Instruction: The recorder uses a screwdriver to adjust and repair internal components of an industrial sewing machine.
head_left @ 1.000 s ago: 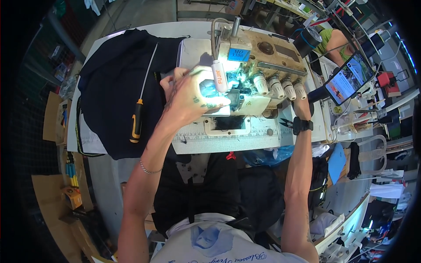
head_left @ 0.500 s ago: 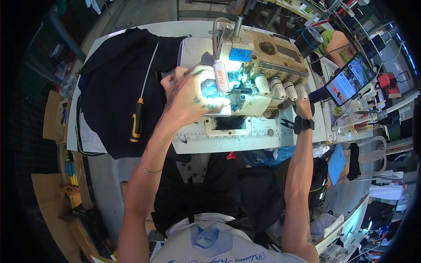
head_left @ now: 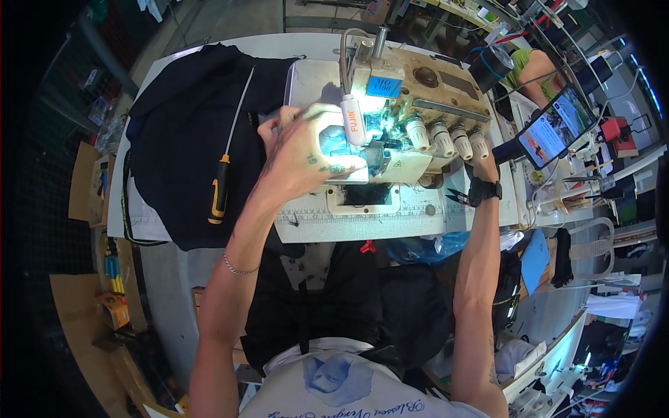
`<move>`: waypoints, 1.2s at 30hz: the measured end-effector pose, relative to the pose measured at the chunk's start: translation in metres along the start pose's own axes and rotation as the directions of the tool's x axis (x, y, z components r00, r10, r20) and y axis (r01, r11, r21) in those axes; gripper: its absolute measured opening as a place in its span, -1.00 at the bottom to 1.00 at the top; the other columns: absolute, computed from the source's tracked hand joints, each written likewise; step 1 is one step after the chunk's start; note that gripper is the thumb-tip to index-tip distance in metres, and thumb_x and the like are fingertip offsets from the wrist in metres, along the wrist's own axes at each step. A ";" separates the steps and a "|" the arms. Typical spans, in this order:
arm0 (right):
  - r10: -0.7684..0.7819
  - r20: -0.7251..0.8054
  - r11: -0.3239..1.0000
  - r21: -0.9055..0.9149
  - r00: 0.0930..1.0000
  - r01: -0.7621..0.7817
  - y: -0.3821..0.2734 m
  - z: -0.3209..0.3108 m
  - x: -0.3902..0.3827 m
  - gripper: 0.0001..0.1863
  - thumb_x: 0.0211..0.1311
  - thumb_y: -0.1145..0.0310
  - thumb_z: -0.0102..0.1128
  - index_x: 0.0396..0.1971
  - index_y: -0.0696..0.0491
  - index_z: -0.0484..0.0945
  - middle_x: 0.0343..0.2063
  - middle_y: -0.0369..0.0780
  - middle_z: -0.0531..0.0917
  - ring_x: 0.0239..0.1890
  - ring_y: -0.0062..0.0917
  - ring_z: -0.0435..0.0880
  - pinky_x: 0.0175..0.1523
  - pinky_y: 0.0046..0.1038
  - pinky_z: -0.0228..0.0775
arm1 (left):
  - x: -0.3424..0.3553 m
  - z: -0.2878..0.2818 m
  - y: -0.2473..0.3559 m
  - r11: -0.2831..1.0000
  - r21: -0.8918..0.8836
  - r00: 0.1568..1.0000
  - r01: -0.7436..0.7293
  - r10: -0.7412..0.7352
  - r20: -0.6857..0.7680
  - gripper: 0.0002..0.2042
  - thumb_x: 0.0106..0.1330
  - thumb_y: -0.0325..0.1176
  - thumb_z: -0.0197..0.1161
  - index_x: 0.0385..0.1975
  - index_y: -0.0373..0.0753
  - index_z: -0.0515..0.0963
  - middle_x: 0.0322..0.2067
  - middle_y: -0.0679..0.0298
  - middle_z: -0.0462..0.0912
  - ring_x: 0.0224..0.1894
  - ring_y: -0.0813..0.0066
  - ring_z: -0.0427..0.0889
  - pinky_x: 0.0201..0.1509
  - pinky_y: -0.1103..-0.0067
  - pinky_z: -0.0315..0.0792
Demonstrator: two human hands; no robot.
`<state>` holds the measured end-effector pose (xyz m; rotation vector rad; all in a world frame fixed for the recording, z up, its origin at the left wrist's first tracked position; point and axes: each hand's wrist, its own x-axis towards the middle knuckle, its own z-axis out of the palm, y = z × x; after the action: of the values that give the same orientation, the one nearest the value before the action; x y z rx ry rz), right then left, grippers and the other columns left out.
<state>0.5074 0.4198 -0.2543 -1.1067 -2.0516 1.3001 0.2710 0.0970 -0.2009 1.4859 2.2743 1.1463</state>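
The left hand (head_left: pixel 300 157) is being held in a curve at the needle end of a worn, cream-coloured sewing machine (head_left: pixel 446 83), its thumb (head_left: pixel 348 167) and forefinger being kept spread about a brightly lit, bluish patch of the machine. The forefinger's tip is being hidden by a white lamp (head_left: pixel 353 122), so whether anything is being pinched cannot be told. The right hand (head_left: pixel 486 166) is being kept at the machine's right end, its fingers being mostly covered by the row of pale knobs (head_left: pixel 437 135); its grip cannot be told either.

Almost nothing is being changed from a second ago: only a slight shift of the whole view is being shown, while the left hand's pose is being held at the same spot. By that stillness, a steady hold rather than a fresh move is seemingly being made.

The machine is being supported by a white table (head_left: pixel 418 226), near the person's lap. Pointed dark tweezers (head_left: pixel 456 196) are being left just beside a black wristwatch (head_left: pixel 488 192). To the left, a long screwdriver (head_left: pixel 219 188) is being borne by dark cloth (head_left: pixel 174 139). Farther right, a lit phone (head_left: pixel 557 129) is being propped at a slant, with a co-worker in green (head_left: pixel 533 73) being glimpsed beyond.
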 end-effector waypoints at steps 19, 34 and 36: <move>-0.230 -0.025 0.973 0.002 0.973 0.230 0.037 0.005 0.004 -0.42 0.56 0.08 -0.06 0.42 0.07 0.26 0.21 -0.15 0.48 0.06 -0.44 0.53 0.13 -0.44 0.42 | 0.001 0.005 -0.005 0.999 0.046 0.999 -0.008 0.010 -0.045 -0.19 -0.17 0.02 0.66 0.12 -0.26 0.53 -0.15 0.25 0.53 0.03 0.34 0.32 0.29 0.47 0.08; -0.151 -0.035 0.975 0.158 0.988 0.154 0.041 0.010 0.003 -0.53 0.54 0.31 -0.06 0.39 -0.02 0.31 -0.17 -0.34 0.60 -0.33 -0.71 0.50 -0.32 -0.63 0.35 | -0.002 0.000 0.000 0.998 0.058 0.999 -0.035 0.036 -0.031 -0.20 -0.11 -0.02 0.65 0.17 -0.24 0.51 0.00 0.27 0.61 0.06 0.37 0.37 0.27 0.42 0.17; -0.171 -0.033 0.971 0.164 0.985 0.174 0.040 0.011 0.002 -0.54 0.54 0.31 -0.05 0.38 -0.02 0.32 -0.23 -0.37 0.58 -0.40 -0.75 0.45 -0.37 -0.65 0.29 | -0.004 0.000 -0.004 0.997 0.075 1.000 -0.021 0.022 -0.015 -0.25 -0.06 -0.07 0.63 0.17 -0.22 0.51 0.01 0.27 0.61 0.06 0.36 0.37 0.27 0.40 0.17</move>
<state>0.5132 0.4250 -0.2949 -0.8443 -1.9384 1.3400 0.2703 0.0923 -0.2044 1.5369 2.3412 1.0935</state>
